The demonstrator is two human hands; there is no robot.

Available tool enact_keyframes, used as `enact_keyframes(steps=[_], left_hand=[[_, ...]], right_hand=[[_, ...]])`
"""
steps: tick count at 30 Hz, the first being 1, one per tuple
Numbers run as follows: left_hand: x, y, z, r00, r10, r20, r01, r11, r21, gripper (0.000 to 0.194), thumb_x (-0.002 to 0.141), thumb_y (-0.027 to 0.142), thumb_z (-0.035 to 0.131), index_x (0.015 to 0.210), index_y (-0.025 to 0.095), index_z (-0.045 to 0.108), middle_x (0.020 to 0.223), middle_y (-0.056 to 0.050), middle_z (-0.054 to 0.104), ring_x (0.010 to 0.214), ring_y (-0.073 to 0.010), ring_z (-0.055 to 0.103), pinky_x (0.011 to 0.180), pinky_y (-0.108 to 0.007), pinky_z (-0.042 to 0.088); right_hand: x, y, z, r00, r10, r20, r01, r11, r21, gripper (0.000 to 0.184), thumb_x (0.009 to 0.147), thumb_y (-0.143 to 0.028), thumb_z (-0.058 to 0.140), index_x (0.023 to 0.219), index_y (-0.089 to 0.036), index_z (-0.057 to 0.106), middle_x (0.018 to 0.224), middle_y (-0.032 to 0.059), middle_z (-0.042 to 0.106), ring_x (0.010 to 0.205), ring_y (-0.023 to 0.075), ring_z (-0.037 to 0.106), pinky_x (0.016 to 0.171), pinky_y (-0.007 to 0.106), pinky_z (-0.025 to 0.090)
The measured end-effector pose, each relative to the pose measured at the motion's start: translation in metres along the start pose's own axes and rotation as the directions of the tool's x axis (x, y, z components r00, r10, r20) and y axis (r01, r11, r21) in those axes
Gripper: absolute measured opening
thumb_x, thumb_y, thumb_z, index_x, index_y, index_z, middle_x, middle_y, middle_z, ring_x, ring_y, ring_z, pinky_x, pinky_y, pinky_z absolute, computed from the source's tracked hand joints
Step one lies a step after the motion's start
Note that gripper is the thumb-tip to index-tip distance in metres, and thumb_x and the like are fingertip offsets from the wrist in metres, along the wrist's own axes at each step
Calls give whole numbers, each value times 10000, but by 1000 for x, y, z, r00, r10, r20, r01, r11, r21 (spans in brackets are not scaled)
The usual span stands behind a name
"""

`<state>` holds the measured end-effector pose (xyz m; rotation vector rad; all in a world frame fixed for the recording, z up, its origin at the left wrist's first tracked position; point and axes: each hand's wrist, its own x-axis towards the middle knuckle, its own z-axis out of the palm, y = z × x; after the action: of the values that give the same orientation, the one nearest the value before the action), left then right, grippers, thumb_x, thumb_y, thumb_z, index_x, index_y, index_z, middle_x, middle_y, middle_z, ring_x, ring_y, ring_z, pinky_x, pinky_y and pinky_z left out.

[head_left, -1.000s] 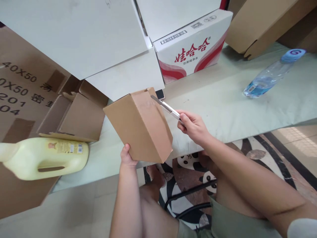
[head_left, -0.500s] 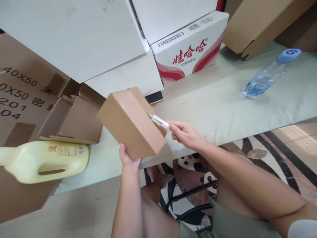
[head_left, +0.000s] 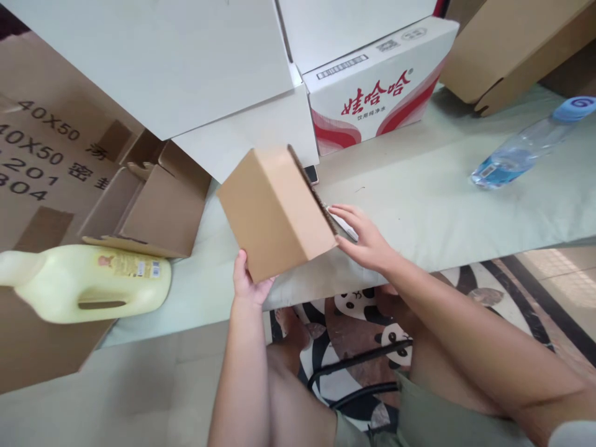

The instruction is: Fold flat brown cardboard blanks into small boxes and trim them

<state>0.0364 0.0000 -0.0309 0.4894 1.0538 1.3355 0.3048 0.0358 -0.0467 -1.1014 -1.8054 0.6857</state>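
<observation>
A small brown cardboard box (head_left: 274, 214) is tilted above the covered surface, its right-hand edge showing a dark corrugated rim. My left hand (head_left: 249, 285) grips its lower left corner, thumb on the near face and fingers underneath. At the right rim is my right hand (head_left: 365, 242), thumb and index finger spread and touching the box edge. A slim white utility knife (head_left: 345, 223) shows between that thumb and index finger, its tip end hidden behind the box. The inside of the box faces away from me.
A yellow jug (head_left: 144, 298) lies on its side at left, beside an open brown carton (head_left: 158, 211). White boxes (head_left: 242, 130) and a red-and-white carton (head_left: 377, 118) stand behind. A water bottle (head_left: 516, 155) is at right. A phone (head_left: 311, 174) is partly hidden.
The box has turned, so its dark right rim shows. My right hand has moved up against that rim, its fingers spreading from a pinch on the knife. The view has shifted slightly.
</observation>
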Motion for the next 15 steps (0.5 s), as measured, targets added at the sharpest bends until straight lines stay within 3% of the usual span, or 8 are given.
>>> enact_keyframes(steps=[3, 9, 12, 15], left_hand=[[0, -1, -3, 999, 23, 49, -25, 999, 25, 606, 671, 632, 733, 1161, 287, 638, 1172, -101, 691, 1001, -325, 671, 773, -516, 578], [6, -5, -6, 957, 275, -91, -264, 958, 114, 541, 630, 555, 800, 1032, 204, 709, 1068, -94, 741, 1163, -277, 618, 873, -336, 529], [9, -11, -9, 923, 361, -133, -341, 928, 152, 550, 602, 553, 819, 1011, 198, 722, 1064, -83, 747, 1174, -280, 617, 919, -343, 516], [9, -19, -14, 899, 415, -142, -387, 902, 191, 613, 571, 631, 811, 1006, 207, 726, 1097, -91, 739, 1194, -308, 615, 938, -374, 523]], right_hand=[[-2, -7, 4, 987, -141, 72, 133, 985, 106, 691, 854, -430, 594, 1489, -226, 410, 1527, 155, 458, 1436, 327, 381, 1175, 572, 298], [0, -3, 8, 995, 42, 92, -63, 969, 237, 635, 877, -511, 580, 1442, -254, 447, 1534, 137, 455, 1416, 325, 416, 1154, 563, 332], [-1, -3, 13, 990, 103, 97, -132, 917, 376, 613, 888, -581, 535, 1398, -245, 482, 1448, 145, 537, 1329, 308, 506, 1090, 525, 415], [-2, -4, 16, 991, 122, 63, -135, 945, 299, 593, 828, -587, 615, 1283, -210, 566, 1280, 164, 629, 1186, 322, 580, 998, 528, 467]])
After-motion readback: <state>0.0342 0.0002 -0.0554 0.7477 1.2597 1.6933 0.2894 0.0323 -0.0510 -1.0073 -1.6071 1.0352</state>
